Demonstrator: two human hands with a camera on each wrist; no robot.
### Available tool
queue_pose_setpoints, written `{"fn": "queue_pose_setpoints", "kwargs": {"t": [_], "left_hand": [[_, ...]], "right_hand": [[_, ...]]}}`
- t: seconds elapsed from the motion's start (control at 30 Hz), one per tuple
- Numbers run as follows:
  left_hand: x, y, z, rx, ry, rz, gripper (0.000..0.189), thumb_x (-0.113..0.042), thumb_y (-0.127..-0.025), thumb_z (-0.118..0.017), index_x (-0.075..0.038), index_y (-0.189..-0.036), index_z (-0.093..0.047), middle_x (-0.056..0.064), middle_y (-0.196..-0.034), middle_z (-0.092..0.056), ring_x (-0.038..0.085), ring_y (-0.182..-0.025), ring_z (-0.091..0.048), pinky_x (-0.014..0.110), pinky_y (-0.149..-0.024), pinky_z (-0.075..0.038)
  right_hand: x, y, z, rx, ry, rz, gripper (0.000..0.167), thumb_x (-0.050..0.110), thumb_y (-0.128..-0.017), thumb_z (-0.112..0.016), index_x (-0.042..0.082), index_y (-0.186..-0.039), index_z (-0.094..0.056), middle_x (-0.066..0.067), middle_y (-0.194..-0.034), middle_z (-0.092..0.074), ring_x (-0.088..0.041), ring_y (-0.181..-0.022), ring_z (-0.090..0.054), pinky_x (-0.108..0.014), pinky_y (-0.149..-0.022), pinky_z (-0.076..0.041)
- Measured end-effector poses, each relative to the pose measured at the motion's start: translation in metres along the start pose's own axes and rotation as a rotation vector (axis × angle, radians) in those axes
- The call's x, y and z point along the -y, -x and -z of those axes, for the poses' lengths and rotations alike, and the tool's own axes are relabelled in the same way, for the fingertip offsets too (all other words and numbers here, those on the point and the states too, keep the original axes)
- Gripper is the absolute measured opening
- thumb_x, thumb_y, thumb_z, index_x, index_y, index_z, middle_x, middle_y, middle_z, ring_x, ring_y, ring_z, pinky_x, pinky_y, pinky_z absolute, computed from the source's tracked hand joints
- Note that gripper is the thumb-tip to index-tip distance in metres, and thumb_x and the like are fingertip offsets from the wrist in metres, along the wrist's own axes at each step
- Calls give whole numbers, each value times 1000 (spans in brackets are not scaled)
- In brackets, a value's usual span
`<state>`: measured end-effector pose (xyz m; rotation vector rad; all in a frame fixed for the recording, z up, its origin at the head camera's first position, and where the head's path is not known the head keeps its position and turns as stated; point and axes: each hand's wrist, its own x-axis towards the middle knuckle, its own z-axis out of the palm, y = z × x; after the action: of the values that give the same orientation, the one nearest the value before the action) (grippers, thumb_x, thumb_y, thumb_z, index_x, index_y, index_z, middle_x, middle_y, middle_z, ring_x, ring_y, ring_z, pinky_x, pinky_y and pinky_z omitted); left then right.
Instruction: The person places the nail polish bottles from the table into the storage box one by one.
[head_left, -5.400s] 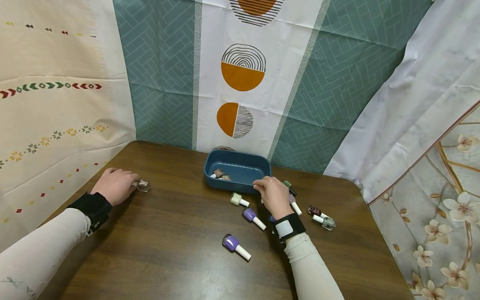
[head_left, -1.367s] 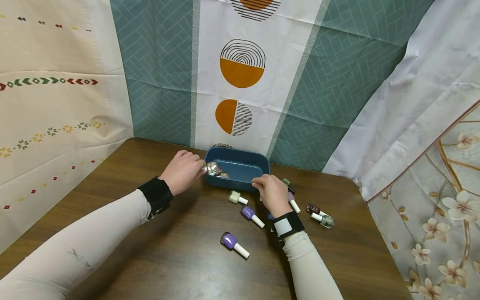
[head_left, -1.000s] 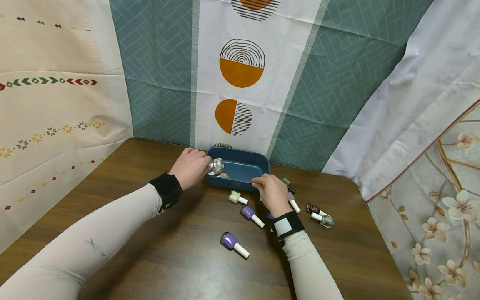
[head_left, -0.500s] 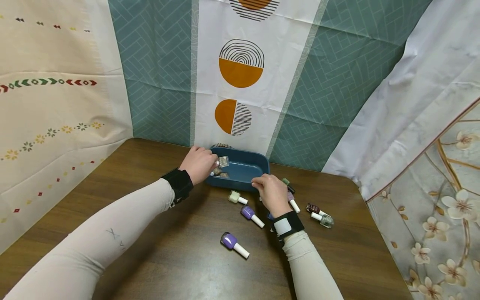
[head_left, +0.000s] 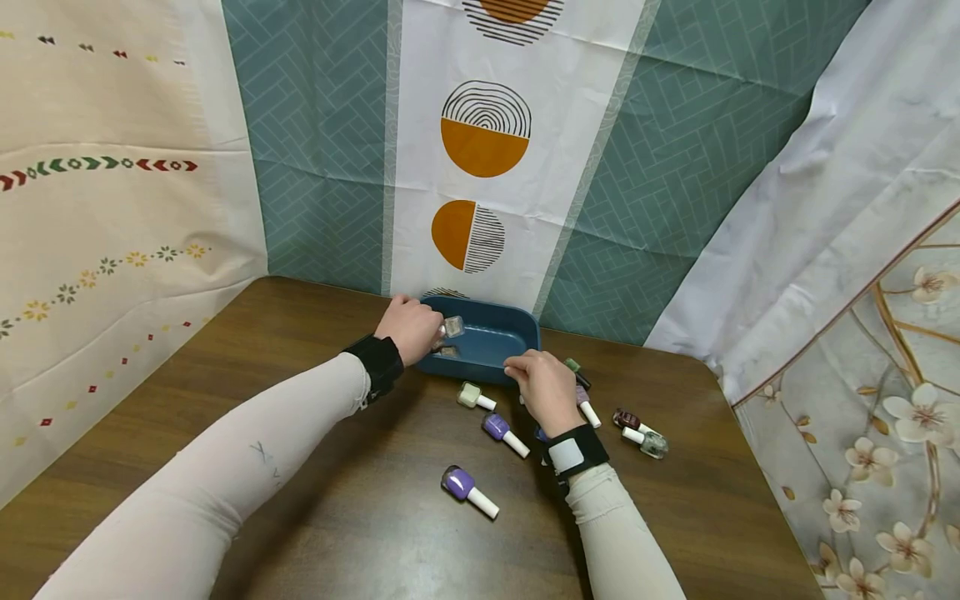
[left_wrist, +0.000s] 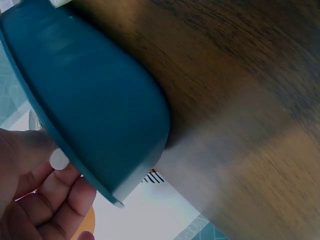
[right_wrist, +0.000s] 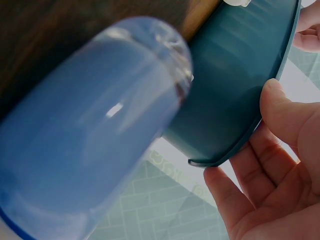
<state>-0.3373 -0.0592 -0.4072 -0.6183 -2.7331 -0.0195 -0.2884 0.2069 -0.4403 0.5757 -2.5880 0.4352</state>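
My left hand (head_left: 412, 327) pinches a clear glittery nail polish bottle (head_left: 453, 326) by its white cap (left_wrist: 59, 159), over the left end of a dark blue plastic tray (head_left: 480, 375). Below that bottle, another glittery nail polish bottle (head_left: 448, 352) lies in the tray, partly hidden by the left hand. At the tray's front right, my right hand (head_left: 547, 390) holds the rim. In the right wrist view its thumb (right_wrist: 275, 100) presses the outer wall and its fingers are behind the rim. A blue bottle (right_wrist: 100, 125) looms close to that camera.
On the table (head_left: 360, 517) lie a pale green polish bottle (head_left: 470, 394), two purple ones (head_left: 495, 425), a dark red one (head_left: 625, 418), a clear glittery one (head_left: 654, 443) and a green one (head_left: 572, 365). Fabric (head_left: 322, 167) hangs behind the table.
My left hand has carried the glittery bottle from the table's left side to the tray, then shifted further right over it. My right hand has stayed at the rim.
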Motion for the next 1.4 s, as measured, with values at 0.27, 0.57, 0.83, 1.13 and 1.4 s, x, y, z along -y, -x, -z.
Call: {"fn": "queue_pose_setpoints", "kwargs": {"t": [0.27,0.57,0.83,1.13,1.4], "left_hand": [[-4,-6,-5,63,0,38,24,-25,-100,-71,-13,-80,-74,2,-70,-69,29,-79,-68,55,-98,-41],[-4,-12,-10,114,-32,52,39,-23,-102,-68,-17,-64,-65,0,-58,-58,27,-71,-64,51,-89,-41],[-9,-16,-6,149,-40,53,39,-24,-101,-71,-16,-63,-64,1,-58,-59,27,-71,-64,49,-84,-40],[-14,-16,1,167,-53,54,39,-25,-101,-71,-17,-63,-63,1,-58,-58,24,-68,-61,44,-78,-34],[-8,-24,-16,176,-48,59,36,-27,-100,-73,-17,-66,-63,1,-60,-58,25,-69,-60,44,-77,-32]], "right_hand": [[-1,-2,-2,6,-2,-2,14,24,-96,-76,21,-107,-84,3,-97,-75,-21,-90,-70,-40,-69,-57],[-1,-3,-2,2,-1,5,13,24,-96,-76,21,-106,-84,3,-97,-75,-20,-90,-70,-40,-69,-57],[-2,-1,-1,9,-3,-1,14,23,-97,-75,20,-107,-84,2,-97,-75,-21,-90,-70,-40,-69,-57],[-4,-1,-2,-5,-3,5,13,23,-97,-76,20,-106,-84,3,-96,-75,-20,-89,-70,-39,-68,-56],[-3,-2,0,0,-2,0,13,23,-96,-76,21,-106,-84,3,-96,-75,-21,-89,-70,-40,-68,-56]]}}
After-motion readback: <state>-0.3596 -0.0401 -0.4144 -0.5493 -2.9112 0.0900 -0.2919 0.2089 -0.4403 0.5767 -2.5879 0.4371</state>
